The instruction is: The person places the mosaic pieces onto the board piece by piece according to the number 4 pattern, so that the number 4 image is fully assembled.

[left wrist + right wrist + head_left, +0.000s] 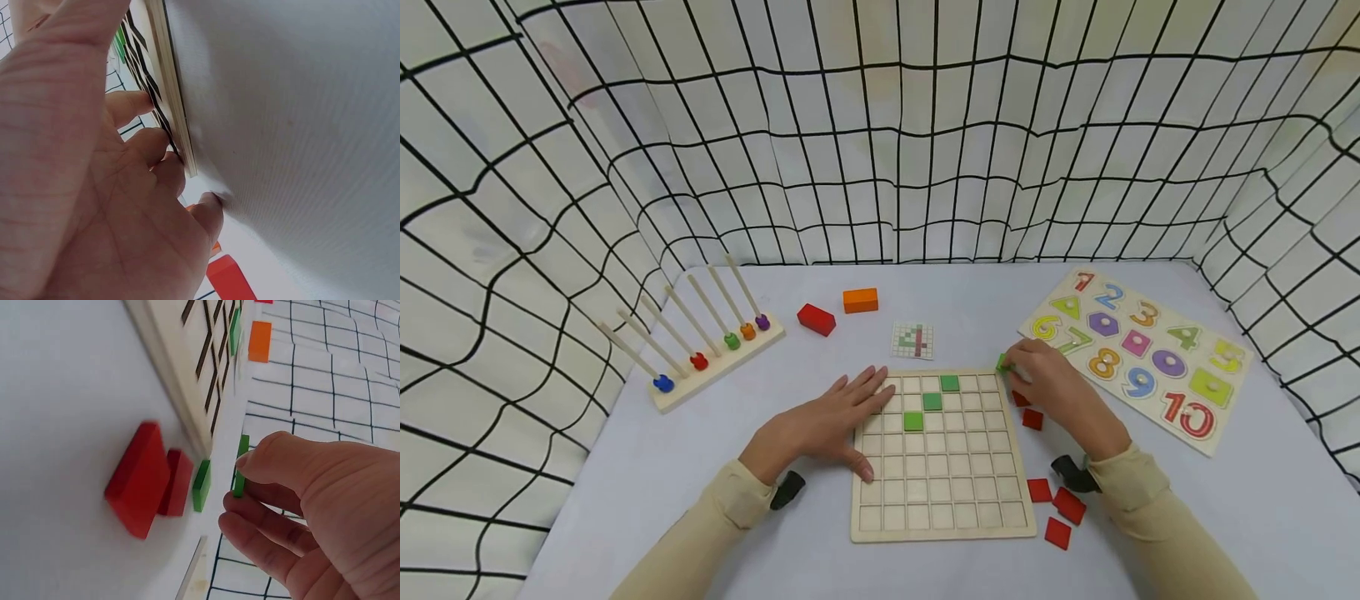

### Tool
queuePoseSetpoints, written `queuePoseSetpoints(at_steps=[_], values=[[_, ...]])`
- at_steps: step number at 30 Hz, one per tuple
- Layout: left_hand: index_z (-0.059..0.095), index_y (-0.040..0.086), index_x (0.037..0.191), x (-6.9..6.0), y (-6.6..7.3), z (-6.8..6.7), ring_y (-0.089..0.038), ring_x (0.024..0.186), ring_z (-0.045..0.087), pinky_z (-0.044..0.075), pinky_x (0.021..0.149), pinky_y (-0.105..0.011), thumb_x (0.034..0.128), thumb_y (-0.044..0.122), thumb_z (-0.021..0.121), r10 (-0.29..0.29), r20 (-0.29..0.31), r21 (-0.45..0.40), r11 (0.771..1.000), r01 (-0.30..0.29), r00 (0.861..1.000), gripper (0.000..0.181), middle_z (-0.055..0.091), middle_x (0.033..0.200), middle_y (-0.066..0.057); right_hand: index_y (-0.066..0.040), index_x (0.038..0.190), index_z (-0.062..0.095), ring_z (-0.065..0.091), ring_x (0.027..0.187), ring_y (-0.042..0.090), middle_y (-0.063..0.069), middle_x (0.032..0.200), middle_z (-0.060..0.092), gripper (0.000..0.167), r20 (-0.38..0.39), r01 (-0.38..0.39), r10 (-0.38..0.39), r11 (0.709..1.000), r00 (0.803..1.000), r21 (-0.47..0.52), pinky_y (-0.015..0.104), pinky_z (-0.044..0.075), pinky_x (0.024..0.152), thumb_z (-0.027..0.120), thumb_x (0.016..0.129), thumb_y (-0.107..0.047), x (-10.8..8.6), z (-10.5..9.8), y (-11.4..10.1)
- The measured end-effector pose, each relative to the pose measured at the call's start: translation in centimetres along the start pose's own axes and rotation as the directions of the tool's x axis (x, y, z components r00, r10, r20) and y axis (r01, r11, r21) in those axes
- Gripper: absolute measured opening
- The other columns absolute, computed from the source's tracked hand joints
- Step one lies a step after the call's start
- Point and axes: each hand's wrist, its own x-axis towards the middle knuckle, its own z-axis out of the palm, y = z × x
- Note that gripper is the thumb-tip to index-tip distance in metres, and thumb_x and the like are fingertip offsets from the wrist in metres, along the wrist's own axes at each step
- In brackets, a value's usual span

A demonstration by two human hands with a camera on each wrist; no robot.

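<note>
A square wooden grid board (952,489) lies on the table, with green tiles (913,422) in three cells on a diagonal near its top. My left hand (831,423) rests spread on the board's left edge, fingers relaxed. By the board's top right corner, my right hand (1051,387) pinches a green tile (241,465) between thumb and fingers, held up off the table. Another green tile (201,485) lies beside the board's corner, next to red tiles (140,481). A small pattern card (913,341) lies beyond the board.
More red tiles (1057,533) lie right of the board. A number puzzle (1138,358) is at the back right, a peg stand (718,367) at the back left. Red (816,320) and orange (861,301) blocks lie behind the left hand. Black netting surrounds the table's back and sides.
</note>
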Motion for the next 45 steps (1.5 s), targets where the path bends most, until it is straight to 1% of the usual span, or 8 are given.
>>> queuePoseSetpoints(at_steps=[9,17,22,28,33,39,42,45], values=[[0.017,0.009,0.173,-0.1,-0.1,0.3,-0.038,0.17,0.001,0.01,0.137,-0.061,0.0804,0.056,0.089,-0.003,0.012,-0.009,1.0,0.003,1.0,0.126,0.002,0.183,-0.015,0.001,0.101,0.078,0.068,0.101,0.03,0.014,0.108,0.075,0.014,-0.004,0.119,-0.119,0.993,0.993,0.013,0.043,0.063,0.083,0.08,0.089,0.008,-0.8,0.6,-2.5],[0.012,0.006,0.172,0.2,-0.3,0.3,-0.039,0.17,-0.001,0.008,0.137,-0.062,0.0807,0.058,0.089,0.036,0.036,-0.006,0.999,-0.036,0.999,0.131,0.0,0.183,-0.016,0.0,0.101,0.079,0.07,0.106,0.029,0.012,0.11,0.075,0.017,-0.022,0.165,-0.165,0.986,0.986,-0.002,0.042,0.065,0.087,0.084,0.087,0.006,-1.3,1.0,-3.8],[0.004,0.002,0.172,0.1,-0.2,0.2,-0.036,0.171,-0.004,0.006,0.138,-0.057,0.0782,0.064,0.088,-0.016,0.058,0.013,1.0,0.015,0.998,0.14,-0.005,0.183,-0.014,0.0,0.101,0.079,0.071,0.103,0.026,0.012,0.11,0.075,0.017,-0.038,0.227,-0.228,0.974,0.973,-0.011,0.037,0.066,0.084,0.086,0.086,0.003,-1.4,1.3,-4.6],[0.004,0.002,0.172,-0.3,-0.4,0.1,-0.036,0.171,-0.003,0.005,0.137,-0.061,0.0767,0.069,0.086,-0.06,0.05,0.048,0.997,0.057,0.997,0.143,-0.004,0.183,-0.015,0.0,0.102,0.079,0.072,0.106,0.026,0.013,0.112,0.074,0.019,-0.044,0.274,-0.274,0.962,0.961,-0.01,0.034,0.066,0.083,0.087,0.085,0.003,-1.4,1.6,-5.5],[0.005,0.006,0.173,-0.6,-0.6,-0.2,-0.034,0.171,-0.003,0.003,0.138,-0.06,0.0778,0.065,0.088,-0.064,0.06,0.0,0.998,0.064,0.996,0.139,-0.005,0.183,-0.011,-0.001,0.101,0.078,0.071,0.107,0.025,0.011,0.112,0.074,0.018,-0.049,0.314,-0.314,0.949,0.948,-0.016,0.034,0.065,0.085,0.086,0.085,0.004,-1.1,1.5,-6.4],[0.003,0.006,0.173,-0.5,-0.9,0.1,-0.033,0.171,-0.005,0.0,0.137,-0.06,0.0788,0.063,0.088,-0.049,0.064,-0.033,0.998,0.051,0.997,0.139,-0.007,0.183,-0.01,-0.001,0.104,0.079,0.071,0.111,0.025,0.011,0.115,0.075,0.022,-0.011,0.322,-0.322,0.947,0.947,0.012,0.034,0.065,0.09,0.089,0.084,0.001,-1.0,1.4,-7.5],[0.002,0.006,0.173,-0.3,-0.9,0.0,-0.034,0.171,-0.006,-0.001,0.137,-0.061,0.0795,0.062,0.088,-0.041,0.061,-0.028,0.999,0.042,0.997,0.139,-0.009,0.183,-0.011,-0.001,0.105,0.08,0.071,0.11,0.025,0.011,0.115,0.075,0.023,-0.012,0.349,-0.349,0.937,0.937,0.022,0.034,0.066,0.09,0.09,0.084,-0.001,-0.9,1.3,-8.1],[0.002,0.005,0.172,-0.3,-0.9,-0.2,-0.035,0.171,-0.007,-0.002,0.137,-0.062,0.08,0.061,0.088,-0.033,0.054,-0.021,0.999,0.034,0.998,0.138,-0.009,0.183,-0.011,-0.001,0.103,0.081,0.071,0.108,0.025,0.011,0.113,0.075,0.023,-0.031,0.421,-0.42,0.907,0.907,0.023,0.031,0.066,0.088,0.091,0.083,0.0,-0.8,1.4,-8.7]])
